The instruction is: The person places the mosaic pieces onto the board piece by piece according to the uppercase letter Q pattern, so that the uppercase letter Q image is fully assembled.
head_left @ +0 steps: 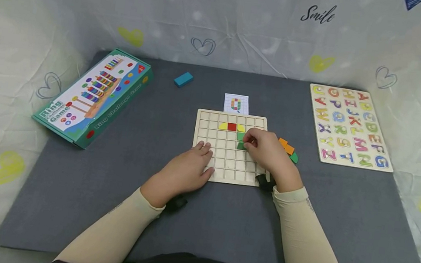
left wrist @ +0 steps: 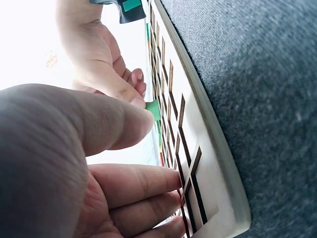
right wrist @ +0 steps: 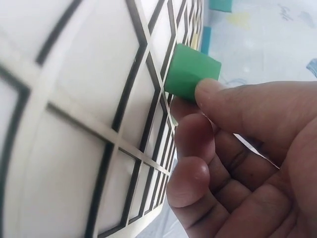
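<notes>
from the head view, we've got cursive writing up on the backdrop (head_left: 224, 19): "smile" on the left, "smile" again on the right. over on the left lies the green-edged box (head_left: 92, 95), its print too small to read surely. on the right it's the alphabet board (head_left: 348, 164), a, k, x and m among its letters. a card (head_left: 236, 104) with a coloured, q-like figure sits just behind the grid board (head_left: 231, 164) on the tabletop (head_left: 360, 229). and here's the action! the right hand (head_left: 271, 152) pinches a green block (head_left: 241, 146) right at its fingertips, over the grid, with a red square (head_left: 232, 127) between two yellow pieces (head_left: 241, 128) further back. the left hand (head_left: 186, 170) lies loose, fingers extended across the board's left side.

to the left wrist view: thumb large up front, gripping nothing, the other fingertips touching the grid; beyond, the right hand's fingers clasp the green block against the board.

and the right wrist view, close in: thumb on one face of the block, index finger mostly hidden behind, the piece tilted, sticking out past the fingertips beside the grid bars.
</notes>
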A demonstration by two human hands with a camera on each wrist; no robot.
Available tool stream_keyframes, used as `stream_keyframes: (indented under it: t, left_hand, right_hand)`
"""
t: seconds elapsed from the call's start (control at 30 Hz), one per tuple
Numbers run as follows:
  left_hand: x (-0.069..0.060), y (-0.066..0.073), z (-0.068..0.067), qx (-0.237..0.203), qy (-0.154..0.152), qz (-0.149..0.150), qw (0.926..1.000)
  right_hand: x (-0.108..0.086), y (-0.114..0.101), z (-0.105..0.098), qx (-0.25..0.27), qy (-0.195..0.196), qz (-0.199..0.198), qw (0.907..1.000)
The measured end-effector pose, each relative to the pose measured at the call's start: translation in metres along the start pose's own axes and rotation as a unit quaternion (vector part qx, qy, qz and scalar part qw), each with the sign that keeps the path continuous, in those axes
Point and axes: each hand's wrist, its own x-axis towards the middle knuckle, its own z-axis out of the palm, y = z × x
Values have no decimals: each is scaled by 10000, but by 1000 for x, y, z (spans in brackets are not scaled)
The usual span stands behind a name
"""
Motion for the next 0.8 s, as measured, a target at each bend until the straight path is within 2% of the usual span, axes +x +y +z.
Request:
stream_keyframes:
  t: [0.3, 0.8]
  left_hand:
    - [-1, 1, -1, 26, -1, 14, 10000]
    - [-1, 1, 0, 26, -4, -40, 10000]
  right_hand:
    - [3, 1, 4, 36, -4, 90, 10000]
    - [3, -2, 11, -421, 165, 138, 9989]
